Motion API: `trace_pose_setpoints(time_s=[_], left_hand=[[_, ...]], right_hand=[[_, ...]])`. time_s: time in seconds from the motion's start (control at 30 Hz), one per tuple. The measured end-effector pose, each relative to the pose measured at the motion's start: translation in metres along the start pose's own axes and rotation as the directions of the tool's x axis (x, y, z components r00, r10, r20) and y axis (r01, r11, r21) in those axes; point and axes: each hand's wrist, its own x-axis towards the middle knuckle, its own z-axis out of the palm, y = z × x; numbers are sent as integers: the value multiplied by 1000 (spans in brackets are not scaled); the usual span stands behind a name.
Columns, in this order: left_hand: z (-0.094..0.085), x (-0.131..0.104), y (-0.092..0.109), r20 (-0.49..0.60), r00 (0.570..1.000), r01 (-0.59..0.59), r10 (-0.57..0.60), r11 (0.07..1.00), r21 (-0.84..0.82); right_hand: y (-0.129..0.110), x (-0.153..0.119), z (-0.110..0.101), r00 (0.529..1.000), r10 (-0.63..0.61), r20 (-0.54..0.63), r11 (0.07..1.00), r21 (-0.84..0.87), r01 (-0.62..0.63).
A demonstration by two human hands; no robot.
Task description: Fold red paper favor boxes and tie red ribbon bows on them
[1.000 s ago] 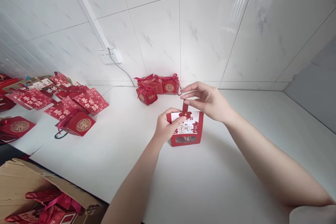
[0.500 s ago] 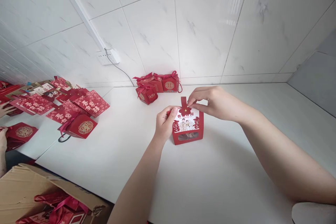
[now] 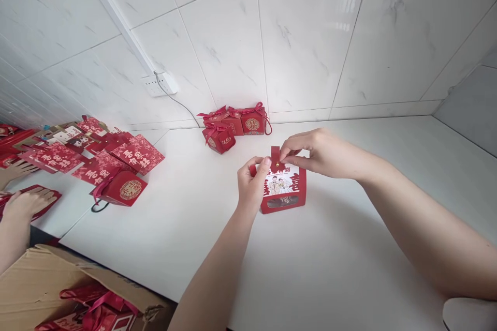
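A red gift box (image 3: 283,201) with a printed bride and groom and an oval window stands upright on the white table. My left hand (image 3: 253,178) is closed on its left upper edge, thumb on the front and fingers behind. At the top, a red strap (image 3: 275,153) comes down over the front and carries a small gold stud. My right hand (image 3: 306,154) pinches beside the strap, fingertips at its right side near the stud. Whether those fingertips hold the strap or the flap under it is partly hidden.
Several red boxes with ribbons (image 3: 236,126) stand against the tiled wall. On the left lie red printed cards (image 3: 139,153) and a hexagonal red box (image 3: 128,190). A co-worker's hands (image 3: 29,204) are at the far left. A cardboard carton (image 3: 93,274) holding red boxes is at lower left.
Both my hands stay on the box, and the fingers of my right hand have shifted slightly beside the strap. The co-worker's hands have moved further into view. The whole view has shifted a little.
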Motion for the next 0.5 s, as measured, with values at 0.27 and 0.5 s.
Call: trace_pose_setpoints(time_s=[0.27, 0.5], left_hand=[[-1, 2, -2, 27, 999, -28, 28, 999, 16], [-4, 4, -3, 38, 995, -91, 88, 991, 96]], right_hand=[[0, 0, -1, 998, 48, 29, 993, 105, -51], [8, 1, -1, 990, 112, 83, 957, 260, -131]])
